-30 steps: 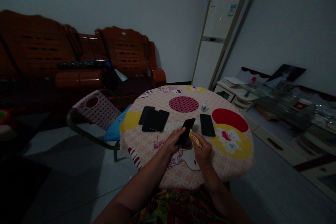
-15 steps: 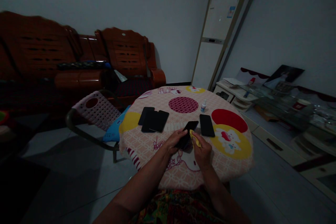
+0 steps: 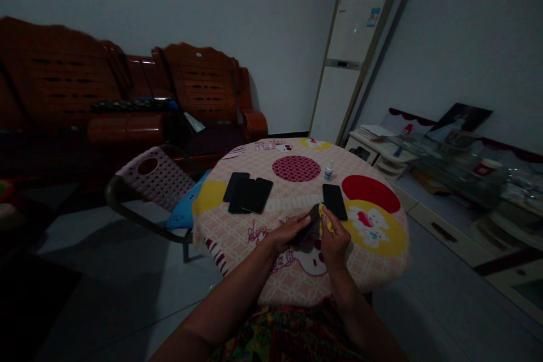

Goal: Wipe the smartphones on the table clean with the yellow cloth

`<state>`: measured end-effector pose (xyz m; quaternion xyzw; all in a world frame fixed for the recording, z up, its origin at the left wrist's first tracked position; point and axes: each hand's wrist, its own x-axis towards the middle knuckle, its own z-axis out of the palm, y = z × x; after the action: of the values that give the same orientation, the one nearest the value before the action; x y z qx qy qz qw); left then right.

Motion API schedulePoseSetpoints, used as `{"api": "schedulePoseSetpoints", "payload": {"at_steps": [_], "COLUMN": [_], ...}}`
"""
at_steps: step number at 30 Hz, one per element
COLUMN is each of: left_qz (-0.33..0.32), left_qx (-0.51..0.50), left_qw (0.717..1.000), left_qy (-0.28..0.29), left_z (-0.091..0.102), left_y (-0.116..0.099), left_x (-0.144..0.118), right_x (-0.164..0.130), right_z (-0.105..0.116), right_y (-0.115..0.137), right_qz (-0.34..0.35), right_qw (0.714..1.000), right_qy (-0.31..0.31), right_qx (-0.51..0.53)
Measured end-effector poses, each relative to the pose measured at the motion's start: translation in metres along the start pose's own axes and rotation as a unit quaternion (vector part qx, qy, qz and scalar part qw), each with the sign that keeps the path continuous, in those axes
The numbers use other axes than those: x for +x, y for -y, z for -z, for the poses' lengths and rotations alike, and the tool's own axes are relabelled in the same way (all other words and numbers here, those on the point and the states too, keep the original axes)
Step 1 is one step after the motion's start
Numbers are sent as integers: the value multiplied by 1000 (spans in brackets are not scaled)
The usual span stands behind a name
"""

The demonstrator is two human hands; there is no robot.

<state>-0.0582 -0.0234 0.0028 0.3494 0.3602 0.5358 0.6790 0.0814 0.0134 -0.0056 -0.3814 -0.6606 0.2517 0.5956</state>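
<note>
Yellow cloth [image 3: 326, 218] shows bunched in your right hand [image 3: 334, 240], fingers curled tight around it so only a small fold pokes out at the top. Your left hand [image 3: 288, 232] has a closed grip on a dark phone [image 3: 311, 222], thumb on top and fingers underneath, holding it low over the tabletop [image 3: 237, 226] and tilted away from you. The cloth touches the far end of that phone, and your two hands sit just beside each other with the phone between them. The room is dim, so you cannot tell from this view how much of the phone's face the cloth covers.

Just beyond your right hand, another black phone [image 3: 334, 201] lies flat on the patterned tablecloth, near the red patch and close to the cloth's tip. Farther back stands a small white bottle [image 3: 328, 170], upright and apart from the phones. To the left, well clear of your hands, a group of three dark phones [image 3: 247, 192] lies overlapping near the yellow patch.

Around the tabletop: a pale perforated plastic chair [image 3: 155, 178] at the left edge, a reddish wooden sofa [image 3: 127, 90] behind it, a tall white cabinet unit [image 3: 356, 39] in the corner, and a low glass-topped stand [image 3: 445, 164] along the right wall.
</note>
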Motion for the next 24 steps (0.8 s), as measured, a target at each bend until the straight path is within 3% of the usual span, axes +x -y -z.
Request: {"api": "schedulePoseSetpoints", "payload": {"at_steps": [5,11,16,19,24], "left_qz": [51,101,94,92,81], "left_qx": [14,-31,-99,-124,-136], "left_qw": [998,993,990,988,986], "left_qy": [42,48,15,25,58], "left_z": [-1,3,6,6,4], "left_y": [6,3,5,6,2], "left_x": [1,-1,0,1,-2], "right_x": [0,-4,-10,-8,9], "right_z": [-1,-9,-14,-11,-12], "right_y": [2,0,-1,0,-4], "right_qz": [-11,19,58,72,48], "right_qw": [1000,999,995,992,996], "right_qy": [15,44,86,101,68], "right_qx": [6,4,-3,-21,-18]}}
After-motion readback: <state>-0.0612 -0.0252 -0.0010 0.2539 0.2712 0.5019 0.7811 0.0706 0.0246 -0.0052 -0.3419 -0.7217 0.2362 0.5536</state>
